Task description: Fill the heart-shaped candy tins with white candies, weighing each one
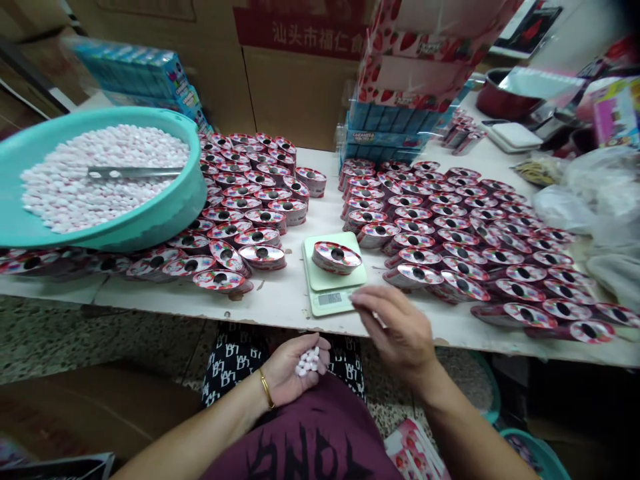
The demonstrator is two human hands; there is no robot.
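Observation:
Several small white candies (pixel 308 362) rest in the cupped palm of my left hand (pixel 295 370), held palm up over my lap. My right hand (pixel 397 327) hovers by the front right corner of a pale green digital scale (pixel 325 283), with thumb and fingers pinched together. Whatever they may hold is too small and blurred to make out. On the scale's platform stands one oval red-and-white container (pixel 337 257) with a dark round hole in its top. The scale's display (pixel 330 299) shows digits.
A turquoise basin (pixel 193 180) of white candies, with metal tongs (pixel 135 172) on top, stands at left. Rows of similar oval containers (pixel 260 217) flank the scale on both sides. Stacked strawberry-print boxes (pixel 415 53) rise behind. Plastic bags (pixel 600 200) lie at right.

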